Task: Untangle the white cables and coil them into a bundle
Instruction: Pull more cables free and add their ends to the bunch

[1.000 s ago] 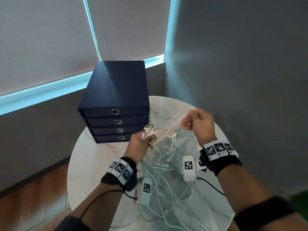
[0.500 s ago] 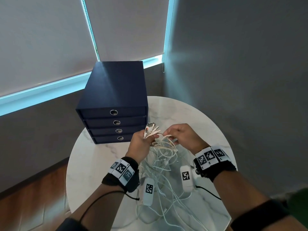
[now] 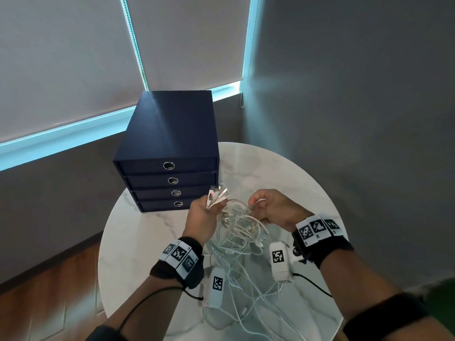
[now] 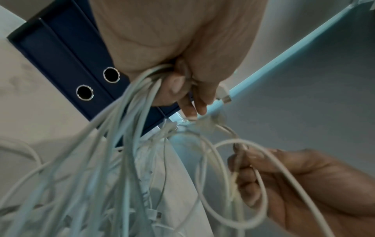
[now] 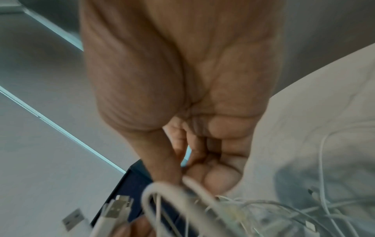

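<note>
Both hands working the white cables (image 3: 236,232) in front of the navy drawer box (image 3: 170,143)

Left hand (image 3: 202,217) grips a bunch of plug ends; right hand (image 3: 275,207) pinches one cable loop beside it.

Office corner: navy drawer file box (image 3: 170,143), roller blinds (image 3: 61,57), marble table (image 3: 138,232).
</note>
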Demonstrator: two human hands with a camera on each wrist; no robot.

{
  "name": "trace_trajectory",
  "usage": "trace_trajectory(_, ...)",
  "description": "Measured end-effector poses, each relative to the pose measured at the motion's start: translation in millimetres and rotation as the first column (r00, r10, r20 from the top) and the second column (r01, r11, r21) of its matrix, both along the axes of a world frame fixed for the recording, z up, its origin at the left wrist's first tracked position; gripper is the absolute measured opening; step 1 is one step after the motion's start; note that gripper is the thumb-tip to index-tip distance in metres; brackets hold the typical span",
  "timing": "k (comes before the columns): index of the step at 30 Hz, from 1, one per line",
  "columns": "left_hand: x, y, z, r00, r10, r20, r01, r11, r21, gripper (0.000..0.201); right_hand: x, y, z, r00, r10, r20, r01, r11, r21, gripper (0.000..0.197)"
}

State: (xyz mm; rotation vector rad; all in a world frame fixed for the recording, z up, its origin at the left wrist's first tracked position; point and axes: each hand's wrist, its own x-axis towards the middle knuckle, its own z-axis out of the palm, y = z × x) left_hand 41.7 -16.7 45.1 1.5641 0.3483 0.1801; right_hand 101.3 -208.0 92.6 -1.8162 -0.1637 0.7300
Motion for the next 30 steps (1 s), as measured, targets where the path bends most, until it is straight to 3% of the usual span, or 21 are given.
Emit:
trace_trajectory(4,-2,-2,0,0.998,0.007,0.060,-0.007,1.000,-0.004,0.008,4,-2,-6,0.983,-0.169,0.077,0.163,0.984,0.071,0.007)
trace_trajectory(8,-1,-14,2,0.975,-0.167,0.145,0.154,0.983,0.095,0.012,1,5,2,0.988,-0.120,0.098,0.112,0.990,0.083,0.018)
trace_trajectory(11,0,-22,2,0.973,-0.179,0.148,0.172,0.983,0.057,0.013,-7,15,23,0.994,-0.062,0.087,0.038,0.964,0.264,0.017)
trace_trajectory(14,-1,-22,0,0.980,-0.196,0.030,0.194,0.979,0.059,0.016,-1,17,46,0.981,-0.182,0.067,0.119,0.838,0.532,0.024)
trace_trajectory(18,-9,-11,-12,0.977,-0.174,-0.123,0.189,0.974,0.124,0.016,23,1,79,0.905,-0.408,-0.118,0.339,0.525,0.781,0.022)
trace_trajectory(19,-12,-9,-13,0.975,-0.165,-0.151,0.184,0.975,0.125,0.016,28,-5,86,0.888,-0.443,-0.122,0.359,0.502,0.787,0.022)
trace_trajectory(21,-15,-5,-15,0.973,-0.161,-0.167,0.181,0.977,0.114,0.018,36,-12,89,0.844,-0.530,-0.080,0.412,0.546,0.729,0.023)
trace_trajectory(23,-16,-3,-15,0.972,-0.162,-0.169,0.182,0.977,0.110,0.020,41,-16,79,0.779,-0.627,-0.032,0.498,0.586,0.639,0.024)
trace_trajectory(26,-15,-5,-8,0.974,-0.151,-0.170,0.164,0.984,0.068,0.023,43,-23,55,0.687,-0.727,-0.007,0.622,0.583,0.523,0.024)
trace_trajectory(30,-16,-9,6,0.988,-0.128,-0.091,0.121,0.990,-0.074,0.019,41,-38,21,0.653,-0.757,-0.022,0.702,0.593,0.394,0.026)
